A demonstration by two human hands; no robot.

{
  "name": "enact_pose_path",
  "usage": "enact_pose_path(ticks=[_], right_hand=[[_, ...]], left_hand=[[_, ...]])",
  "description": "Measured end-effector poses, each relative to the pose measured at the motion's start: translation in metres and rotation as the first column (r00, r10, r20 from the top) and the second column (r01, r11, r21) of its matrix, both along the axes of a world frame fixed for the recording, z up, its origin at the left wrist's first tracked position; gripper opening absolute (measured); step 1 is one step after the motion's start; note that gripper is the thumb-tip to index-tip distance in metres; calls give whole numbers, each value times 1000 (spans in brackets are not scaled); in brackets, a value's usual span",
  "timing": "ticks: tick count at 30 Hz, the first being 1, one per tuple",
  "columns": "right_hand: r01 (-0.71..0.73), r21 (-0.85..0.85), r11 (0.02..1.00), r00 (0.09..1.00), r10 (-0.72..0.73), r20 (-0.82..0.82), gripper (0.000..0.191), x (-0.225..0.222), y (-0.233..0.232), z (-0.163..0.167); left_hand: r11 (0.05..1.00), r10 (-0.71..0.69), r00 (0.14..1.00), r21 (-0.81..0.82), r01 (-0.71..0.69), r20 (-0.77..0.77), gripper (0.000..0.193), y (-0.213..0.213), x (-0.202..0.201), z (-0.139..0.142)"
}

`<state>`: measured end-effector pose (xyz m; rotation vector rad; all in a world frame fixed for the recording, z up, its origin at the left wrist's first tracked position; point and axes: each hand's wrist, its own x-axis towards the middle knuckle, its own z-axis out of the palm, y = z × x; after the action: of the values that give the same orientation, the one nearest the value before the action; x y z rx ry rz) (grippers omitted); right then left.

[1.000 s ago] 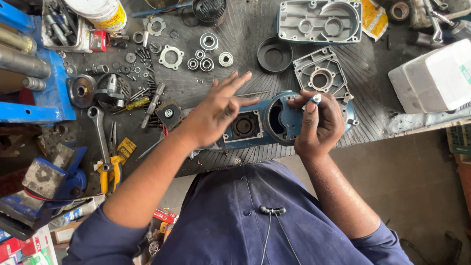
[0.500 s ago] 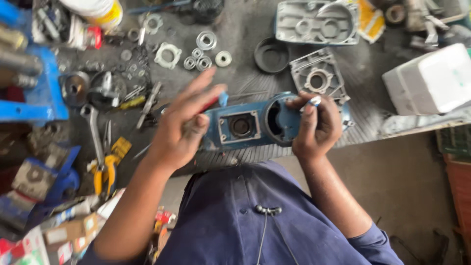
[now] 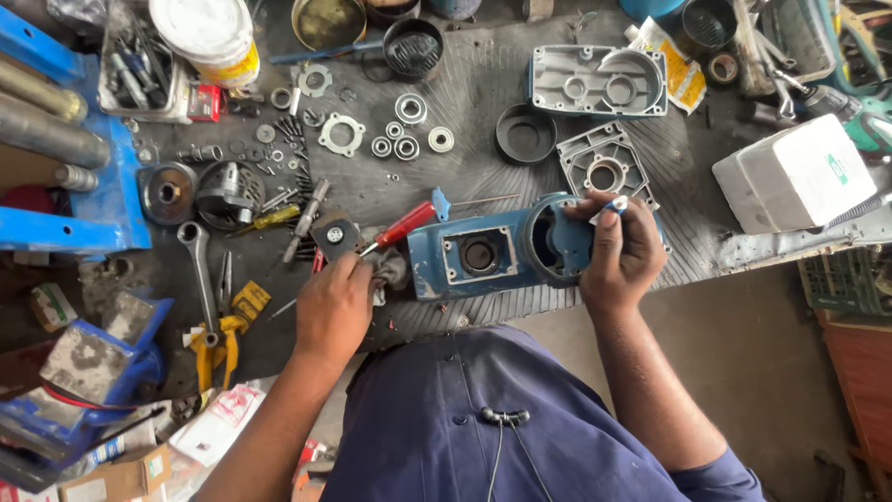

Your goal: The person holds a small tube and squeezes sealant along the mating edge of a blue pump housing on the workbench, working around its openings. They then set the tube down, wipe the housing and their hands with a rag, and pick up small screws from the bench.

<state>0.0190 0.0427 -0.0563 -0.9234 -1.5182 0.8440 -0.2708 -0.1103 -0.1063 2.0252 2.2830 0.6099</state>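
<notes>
The right hand (image 3: 621, 249) is closed around the right end of the blue motor housing (image 3: 506, 253), thumb and fingers pinching a small white-tipped piece (image 3: 617, 203) at the rim of the housing's round opening. The housing lies on its side on the dark ribbed mat (image 3: 483, 121) at the near edge of the bench, its square flanged face with a dark bore turned upward. The left hand (image 3: 334, 307) rests knuckles up just left of the housing, fingers curled down onto a grey rag (image 3: 390, 270); what it grips underneath cannot be told. A red-handled screwdriver (image 3: 401, 226) lies slanted between that hand and the housing, its tip toward a small black square part (image 3: 336, 234). Farther out, a grey cast cover (image 3: 606, 167) sits just behind the right hand, a larger grey casing (image 3: 595, 82) and a black round cap (image 3: 525, 135) beyond it, and a white box (image 3: 797, 173) well to the right. Bearings and rings (image 3: 405, 139) are scattered at the back, a spanner (image 3: 199, 270) and yellow-handled pliers (image 3: 228, 325) to the left, beside a blue vise (image 3: 84, 139). Half a second earlier the left hand was spread open over the housing's left end; it has since drawn back and down to the rag, uncovering the square face, while the right hand has kept its hold.
</notes>
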Motion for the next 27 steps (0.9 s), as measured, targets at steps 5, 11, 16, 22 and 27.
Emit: enact_pose_path(ticks=[5, 11, 16, 22, 27], right_hand=[[151, 164, 975, 982, -167, 92, 29, 0, -26, 14], [-26, 419, 908, 992, -30, 125, 32, -47, -95, 44], [-522, 550, 652, 853, 409, 326, 17, -102, -112, 49], [-316, 114, 942, 791, 328, -517, 18, -122, -147, 44], [-419, -373, 828, 658, -7, -753, 26, -90, -158, 43]], left_hand=[[974, 183, 919, 63, -218, 348, 12, -6, -28, 4], [952, 45, 41, -30, -303, 998, 17, -36, -45, 16], [978, -23, -292, 82, 191, 956, 30, -56, 20, 44], [803, -472, -24, 441, 401, 881, 72, -59, 38, 86], [718, -682, 699, 375, 587, 213, 31, -45, 28, 73]])
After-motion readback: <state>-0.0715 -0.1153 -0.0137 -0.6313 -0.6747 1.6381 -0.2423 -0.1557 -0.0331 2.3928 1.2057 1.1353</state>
